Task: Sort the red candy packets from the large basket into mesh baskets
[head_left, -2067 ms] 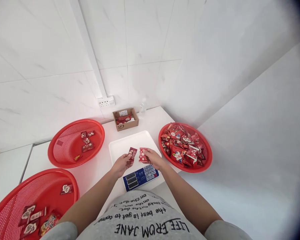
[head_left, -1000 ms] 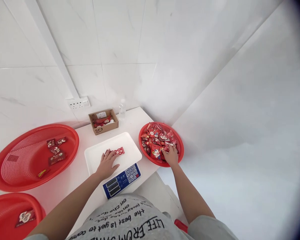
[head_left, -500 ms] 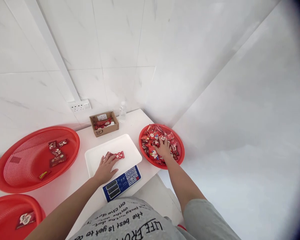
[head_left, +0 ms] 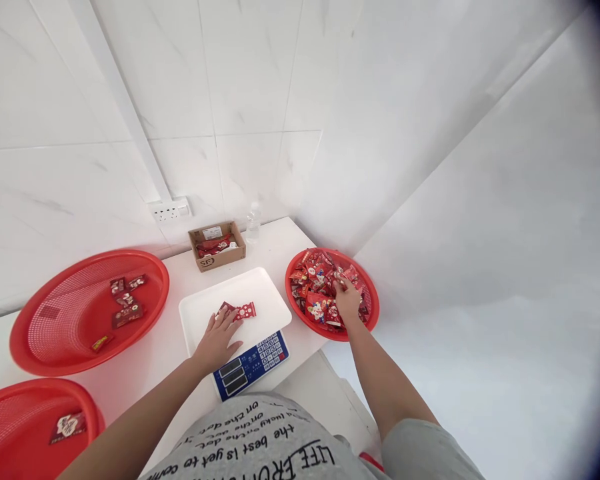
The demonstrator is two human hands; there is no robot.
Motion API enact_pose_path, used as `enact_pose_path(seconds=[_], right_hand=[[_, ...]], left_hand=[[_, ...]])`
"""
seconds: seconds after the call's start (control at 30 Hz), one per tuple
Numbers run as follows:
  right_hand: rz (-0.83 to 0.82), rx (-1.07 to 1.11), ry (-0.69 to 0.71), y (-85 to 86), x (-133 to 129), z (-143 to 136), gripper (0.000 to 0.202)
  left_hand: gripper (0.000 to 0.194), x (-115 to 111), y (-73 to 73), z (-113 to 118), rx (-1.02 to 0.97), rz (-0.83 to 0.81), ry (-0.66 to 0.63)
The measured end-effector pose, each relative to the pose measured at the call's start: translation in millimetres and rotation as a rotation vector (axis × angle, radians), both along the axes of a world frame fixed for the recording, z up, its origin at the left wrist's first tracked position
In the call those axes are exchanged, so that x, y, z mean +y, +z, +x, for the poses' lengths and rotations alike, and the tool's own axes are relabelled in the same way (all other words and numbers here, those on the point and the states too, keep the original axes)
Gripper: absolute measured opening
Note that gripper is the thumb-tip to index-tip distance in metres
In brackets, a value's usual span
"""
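My left hand (head_left: 217,341) lies with fingers spread on the white tray (head_left: 260,283) of a digital scale (head_left: 253,365). Its fingertips are at small red snack packets (head_left: 245,311), partly covering a darker one. My right hand (head_left: 348,300) is over a red plastic basket (head_left: 373,313) heaped with red snack packets (head_left: 316,308). Its fingers are curled together at the heap, pinching what looks like a snack packet, mostly hidden by the hand.
A large red basket (head_left: 30,320) at the left holds several packets, and another red basket (head_left: 93,407) sits nearer. Behind the scale stand a cardboard box (head_left: 225,259) of packets and a clear bottle (head_left: 253,223). Walls border the white table (head_left: 275,243) behind and at right.
My right hand has gone from spread fingers on the packets to curled ones, lifting slightly. My left hand stays on the tray. The whole view has shifted a little.
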State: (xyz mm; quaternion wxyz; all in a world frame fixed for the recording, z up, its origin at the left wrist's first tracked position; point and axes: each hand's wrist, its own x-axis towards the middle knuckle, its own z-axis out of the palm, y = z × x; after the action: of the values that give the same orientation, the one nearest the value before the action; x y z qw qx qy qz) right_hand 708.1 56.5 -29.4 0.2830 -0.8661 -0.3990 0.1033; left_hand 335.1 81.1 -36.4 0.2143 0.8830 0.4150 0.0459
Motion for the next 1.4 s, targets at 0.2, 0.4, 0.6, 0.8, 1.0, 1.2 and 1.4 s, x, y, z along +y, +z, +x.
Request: enact_pose_path(seconds=[0.2,0.4,0.6,0.8,1.0,1.2,1.4], right_hand=[[0.477,0.305,-0.21,24.0,9,-7,0.046],[0.485,1.098,-0.032,38.6,15,-80,0.028],[0.106,1.554,0.194,27.9,0,-164,0.024],[-0.031,1.503,0.162,12.1,-5,-187,0.02],[0.101,1.505,0.051,12.4,11,-176,0.013],[0.08,1.507,0.137,24.6,35,-183,0.015],[0.021,1.363,0.092,22.3,37,-185,0.013]], left_hand=[[0.048,-8,8.7,8,-0.14,-0.043,0.065],[0.053,-16,29.6,31,-0.565,-0.383,0.314],[0.048,-15,41.6,35,-0.951,-1.146,0.705],[0.026,-21,23.5,16,-0.915,-1.097,0.868],[0.046,-27,15.8,-5,-0.432,-0.682,0.707],[0.047,-25,18.8,-9,0.029,-0.16,0.452],[0.04,-25,9.2,-9,0.001,-0.007,0.301]])
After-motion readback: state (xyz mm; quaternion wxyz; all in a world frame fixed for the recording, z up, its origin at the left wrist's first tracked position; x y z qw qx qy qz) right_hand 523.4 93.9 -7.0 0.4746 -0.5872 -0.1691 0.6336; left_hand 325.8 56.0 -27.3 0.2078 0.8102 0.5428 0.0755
